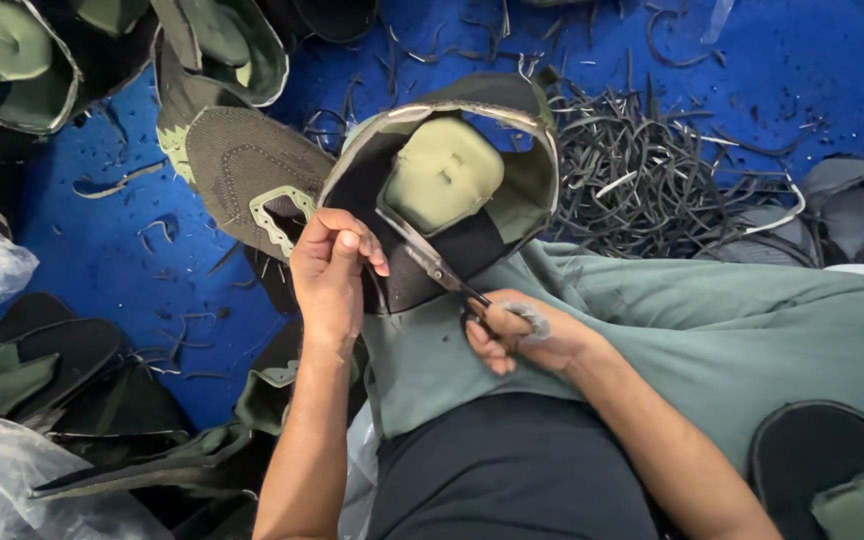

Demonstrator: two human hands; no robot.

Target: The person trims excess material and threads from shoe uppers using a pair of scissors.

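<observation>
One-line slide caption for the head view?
Left hand holds a shoe upper while right hand works scissors along its edge.

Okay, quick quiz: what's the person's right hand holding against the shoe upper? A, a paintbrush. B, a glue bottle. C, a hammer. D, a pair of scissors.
D: the right hand grips scissors, whose blades lie against the shoe upper that the left hand steadies.
</observation>
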